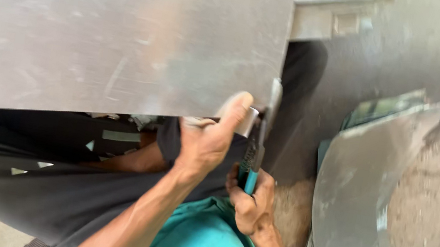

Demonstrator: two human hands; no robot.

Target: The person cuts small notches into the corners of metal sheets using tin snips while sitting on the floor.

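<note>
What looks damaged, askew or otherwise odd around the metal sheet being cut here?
Small offcuts lie scattered on the dark cloth under the metal sheet, and a strip curls away at the cut edge by the left hand. The right hand grips the snips. A curved sheet lies on the dirt.

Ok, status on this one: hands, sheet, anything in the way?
Left hand gripping sheet metal at its corner. Right hand closed on snips, blades at sheet edge. Cut metal pieces lying to the right.
</note>
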